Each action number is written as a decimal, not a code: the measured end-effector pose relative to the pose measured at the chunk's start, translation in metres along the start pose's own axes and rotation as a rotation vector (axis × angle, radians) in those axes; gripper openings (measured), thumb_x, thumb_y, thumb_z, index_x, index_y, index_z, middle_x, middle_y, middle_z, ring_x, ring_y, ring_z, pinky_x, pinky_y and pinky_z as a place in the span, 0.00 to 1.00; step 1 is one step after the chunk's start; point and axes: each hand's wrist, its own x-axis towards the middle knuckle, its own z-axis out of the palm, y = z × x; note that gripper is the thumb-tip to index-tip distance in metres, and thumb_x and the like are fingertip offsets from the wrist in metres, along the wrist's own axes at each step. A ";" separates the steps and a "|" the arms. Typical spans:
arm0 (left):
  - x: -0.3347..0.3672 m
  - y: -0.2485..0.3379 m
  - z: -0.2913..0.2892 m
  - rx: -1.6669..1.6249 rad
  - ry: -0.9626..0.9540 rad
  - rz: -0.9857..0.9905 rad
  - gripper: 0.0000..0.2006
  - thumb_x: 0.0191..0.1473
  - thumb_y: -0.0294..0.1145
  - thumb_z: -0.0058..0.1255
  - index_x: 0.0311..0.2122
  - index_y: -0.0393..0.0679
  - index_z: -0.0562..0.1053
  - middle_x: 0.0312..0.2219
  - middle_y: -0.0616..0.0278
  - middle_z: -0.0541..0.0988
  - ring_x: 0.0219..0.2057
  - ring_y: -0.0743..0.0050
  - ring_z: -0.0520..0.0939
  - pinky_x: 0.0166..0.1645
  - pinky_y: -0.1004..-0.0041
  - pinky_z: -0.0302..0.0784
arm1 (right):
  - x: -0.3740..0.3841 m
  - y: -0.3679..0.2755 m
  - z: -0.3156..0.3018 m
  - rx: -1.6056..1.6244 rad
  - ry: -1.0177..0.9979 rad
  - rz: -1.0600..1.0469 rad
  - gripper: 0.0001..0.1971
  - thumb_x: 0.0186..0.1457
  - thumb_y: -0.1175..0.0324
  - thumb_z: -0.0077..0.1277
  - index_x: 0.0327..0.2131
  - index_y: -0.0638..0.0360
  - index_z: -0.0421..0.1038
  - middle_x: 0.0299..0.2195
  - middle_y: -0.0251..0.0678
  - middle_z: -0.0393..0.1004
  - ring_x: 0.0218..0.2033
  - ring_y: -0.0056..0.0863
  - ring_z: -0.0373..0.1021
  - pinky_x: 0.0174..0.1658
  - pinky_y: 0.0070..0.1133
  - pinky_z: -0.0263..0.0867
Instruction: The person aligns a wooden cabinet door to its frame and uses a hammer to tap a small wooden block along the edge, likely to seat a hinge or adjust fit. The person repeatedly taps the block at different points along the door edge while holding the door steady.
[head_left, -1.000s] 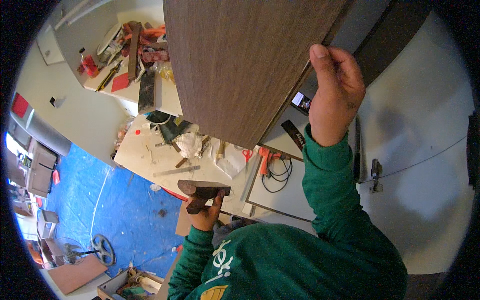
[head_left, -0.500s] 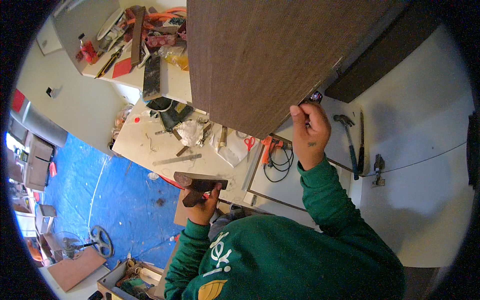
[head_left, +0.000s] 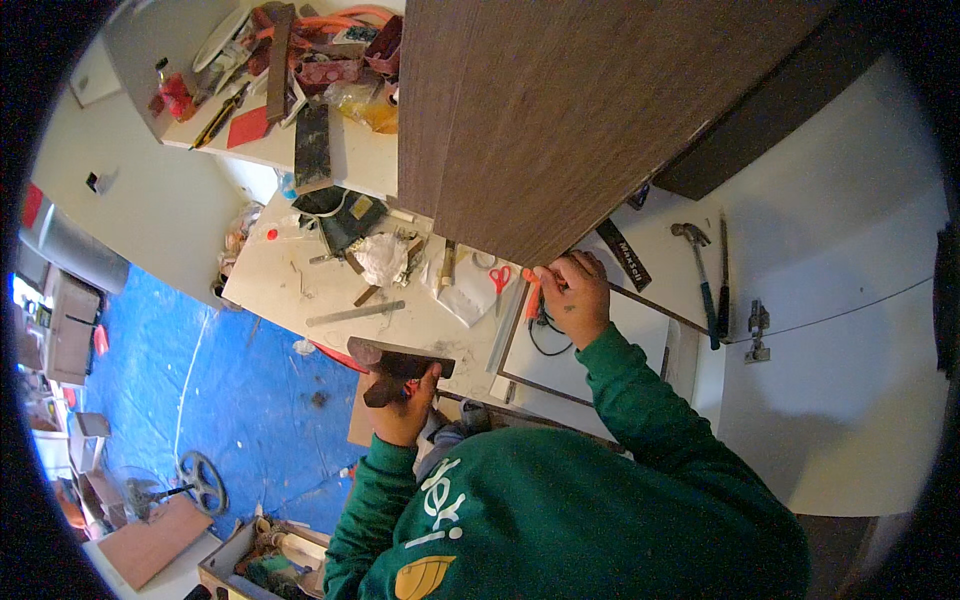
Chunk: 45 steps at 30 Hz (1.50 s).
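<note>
My left hand (head_left: 403, 412) is closed around dark brown wooden block pieces (head_left: 400, 362), held above the near edge of the pale work surface. Above, a large brown wood-grain panel (head_left: 560, 110) fills the upper middle of the view. At that panel's lower corner, my right hand (head_left: 578, 300) has its fingers curled and pressed together; what they hold, if anything, is hidden. Just beside and partly under this hand lies an orange tool (head_left: 533, 298) with a black cable (head_left: 545, 340).
Red scissors (head_left: 500, 278), crumpled white material (head_left: 382, 260) and a metal strip (head_left: 356, 313) lie on the work surface. A hammer (head_left: 697, 275) and a black strip (head_left: 622, 255) are to the right. Blue sheeting (head_left: 260, 420) covers the floor at left.
My right hand has moved down and left along the panel's edge to its lower corner. The black strip now shows more fully. My left hand keeps its hold on the wooden block pieces.
</note>
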 end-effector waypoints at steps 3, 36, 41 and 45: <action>-0.003 -0.006 -0.010 0.061 -0.069 -0.056 0.16 0.54 0.30 0.68 0.45 0.35 0.77 0.37 0.61 0.83 0.35 0.76 0.81 0.43 0.74 0.77 | -0.006 0.003 -0.004 0.103 -0.131 0.118 0.07 0.55 0.70 0.60 0.27 0.59 0.71 0.25 0.42 0.72 0.28 0.44 0.70 0.31 0.38 0.63; -0.027 -0.047 0.011 -0.275 -0.063 -0.686 0.18 0.71 0.42 0.45 0.35 0.37 0.74 0.23 0.67 0.73 0.26 0.79 0.69 0.30 0.72 0.66 | -0.076 -0.112 0.055 0.997 -1.000 0.648 0.24 0.64 0.50 0.58 0.48 0.65 0.72 0.35 0.36 0.79 0.34 0.26 0.75 0.40 0.25 0.72; -0.047 -0.034 0.011 -0.179 -0.102 -0.466 0.17 0.71 0.38 0.46 0.31 0.38 0.72 0.19 0.63 0.71 0.22 0.73 0.70 0.28 0.68 0.65 | -0.074 -0.102 0.059 1.104 -0.912 0.873 0.23 0.67 0.47 0.53 0.43 0.61 0.73 0.28 0.27 0.74 0.23 0.15 0.69 0.26 0.18 0.68; -0.065 -0.037 -0.012 0.020 -0.104 -0.420 0.16 0.69 0.36 0.46 0.30 0.36 0.71 0.21 0.55 0.75 0.23 0.65 0.73 0.30 0.65 0.67 | -0.074 -0.070 0.068 0.979 -0.877 0.917 0.25 0.67 0.43 0.48 0.38 0.59 0.71 0.26 0.28 0.72 0.23 0.17 0.70 0.27 0.19 0.70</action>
